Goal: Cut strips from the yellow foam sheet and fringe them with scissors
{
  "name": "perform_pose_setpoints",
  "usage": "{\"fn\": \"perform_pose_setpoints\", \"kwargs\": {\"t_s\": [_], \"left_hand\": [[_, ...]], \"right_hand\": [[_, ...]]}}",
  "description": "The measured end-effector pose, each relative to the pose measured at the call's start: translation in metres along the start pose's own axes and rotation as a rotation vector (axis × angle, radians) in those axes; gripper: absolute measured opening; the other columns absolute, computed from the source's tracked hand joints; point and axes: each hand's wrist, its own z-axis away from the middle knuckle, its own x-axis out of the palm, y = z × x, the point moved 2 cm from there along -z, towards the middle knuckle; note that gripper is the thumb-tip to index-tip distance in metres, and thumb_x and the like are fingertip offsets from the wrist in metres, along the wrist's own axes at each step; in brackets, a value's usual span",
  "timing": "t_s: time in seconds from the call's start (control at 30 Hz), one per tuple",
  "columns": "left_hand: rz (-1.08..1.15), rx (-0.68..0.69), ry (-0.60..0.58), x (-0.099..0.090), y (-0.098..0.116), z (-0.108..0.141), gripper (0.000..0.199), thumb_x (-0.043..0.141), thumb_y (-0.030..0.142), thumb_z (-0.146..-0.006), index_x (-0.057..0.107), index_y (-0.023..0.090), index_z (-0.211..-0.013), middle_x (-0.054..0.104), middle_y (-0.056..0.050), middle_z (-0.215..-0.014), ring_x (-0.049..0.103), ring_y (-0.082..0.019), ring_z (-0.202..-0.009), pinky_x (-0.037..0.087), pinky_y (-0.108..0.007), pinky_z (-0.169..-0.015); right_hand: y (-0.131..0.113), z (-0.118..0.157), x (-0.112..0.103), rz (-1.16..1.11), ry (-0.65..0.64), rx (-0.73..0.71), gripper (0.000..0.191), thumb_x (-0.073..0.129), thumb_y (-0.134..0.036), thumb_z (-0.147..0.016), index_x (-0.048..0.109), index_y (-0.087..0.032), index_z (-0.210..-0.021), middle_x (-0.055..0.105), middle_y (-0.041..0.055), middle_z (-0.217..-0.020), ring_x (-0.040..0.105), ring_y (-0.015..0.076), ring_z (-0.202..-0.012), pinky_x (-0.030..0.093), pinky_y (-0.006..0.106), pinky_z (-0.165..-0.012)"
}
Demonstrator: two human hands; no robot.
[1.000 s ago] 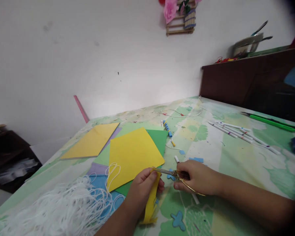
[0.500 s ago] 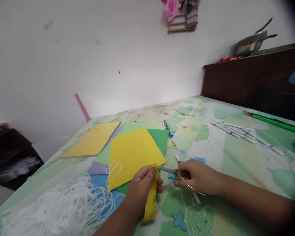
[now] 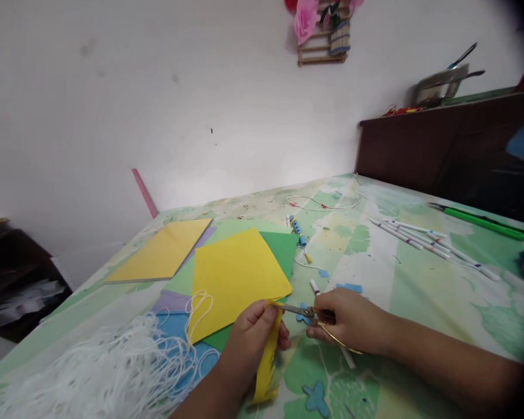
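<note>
Between the thumb and fingers of my left hand [image 3: 251,334] is a narrow yellow foam or paper strip [image 3: 267,369], hanging down with a ragged right edge. My right hand [image 3: 349,320] grips a pair of scissors [image 3: 299,310] with gold-coloured handles. The blades point left and meet the strip's upper end, close to my left thumb. Whether the blades are parted is too small to tell. Behind my hands lies a yellow square sheet [image 3: 240,279] on top of a green sheet [image 3: 282,250]. Under my right hand, a white marker [image 3: 347,356] is partly covered.
A heap of white string [image 3: 96,372] fills the near left. Blue cut pieces, including a cross-like one [image 3: 315,398], lie around my right hand. Several white pens [image 3: 419,238] and a green cutter [image 3: 484,223] are at right. A blue decorated tube [image 3: 297,231] stands farther back.
The view has tilted slightly, so the table sits a little lower. Both hands keep hold of the strip and scissors, and the blades remain at the strip's top end.
</note>
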Motion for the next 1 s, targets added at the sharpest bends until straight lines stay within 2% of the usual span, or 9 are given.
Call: {"fn": "perform_pose_setpoints", "kwargs": {"t_s": [0.33,1.0], "left_hand": [[-0.010,0.033,0.002,0.0024,0.0017,0.0021,0.021,0.046,0.031,-0.073,0.048,0.015,-0.059,0.056,0.002,-0.047,0.050,-0.009,-0.042,0.035,-0.020,-0.046],[-0.030,0.032,0.058,-0.0001,-0.0011,-0.0010,0.023,0.051,0.037,-0.066,0.049,0.016,-0.056,0.055,0.002,-0.042,0.046,-0.009,-0.037,0.030,-0.020,-0.038]], "right_hand": [[-0.0004,-0.0004,0.0002,0.025,0.024,-0.012,0.032,0.047,-0.049,-0.066,0.048,-0.019,-0.057,0.046,-0.0034,-0.050,0.038,0.0084,-0.046,0.021,0.018,-0.041],[0.0024,-0.0022,0.0013,0.047,0.019,0.005,0.031,0.049,-0.050,-0.064,0.052,-0.019,-0.058,0.049,-0.0020,-0.051,0.039,0.0094,-0.046,0.021,0.019,-0.041]]}}
